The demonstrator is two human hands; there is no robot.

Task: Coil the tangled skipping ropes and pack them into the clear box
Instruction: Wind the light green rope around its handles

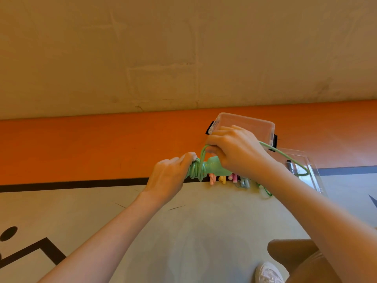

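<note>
My left hand (170, 176) grips the wound coils of a green skipping rope (196, 170) around its pale green handle (215, 167). My right hand (234, 149) pinches a strand of the same rope just above the handle. The loose green strand arcs right and loops down past my right forearm. The clear box (263, 125) stands on the floor just behind my right hand, partly hidden by it. More ropes with pink, yellow and grey handles (230, 178) lie in a pile on the floor under my right wrist.
A clear lid (306, 166) lies to the right of the box. The floor is orange at the back with a black line, grey in front. A wall rises behind. My knee and white shoe (267, 272) show at the bottom right.
</note>
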